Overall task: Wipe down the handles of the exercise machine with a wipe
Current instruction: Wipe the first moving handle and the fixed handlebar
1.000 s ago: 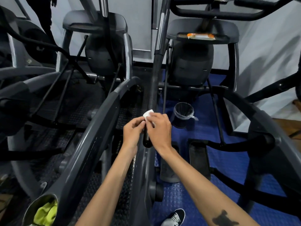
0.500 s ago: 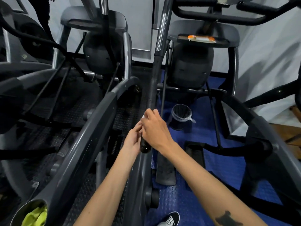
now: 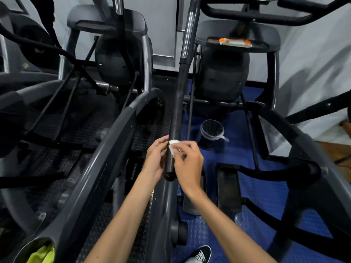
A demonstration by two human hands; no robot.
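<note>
Blue studded floor [image 3: 269, 205] at right, black matting at left, pale wall [image 3: 313, 54] behind; machines crowd both sides. A bin [image 3: 211, 134] stands near the handle [image 3: 176, 114]. Right hand [image 3: 189, 164] pinches the wipe [image 3: 173, 147] against the handle near its lower end; left hand [image 3: 155, 162], fingers curled, touches the handle's other side.

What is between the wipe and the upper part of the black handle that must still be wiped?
Nothing visible. The wipe, pinched by the right hand, lies on the handle; above it the grip is bare. The left hand sits beside, lower down.
</note>
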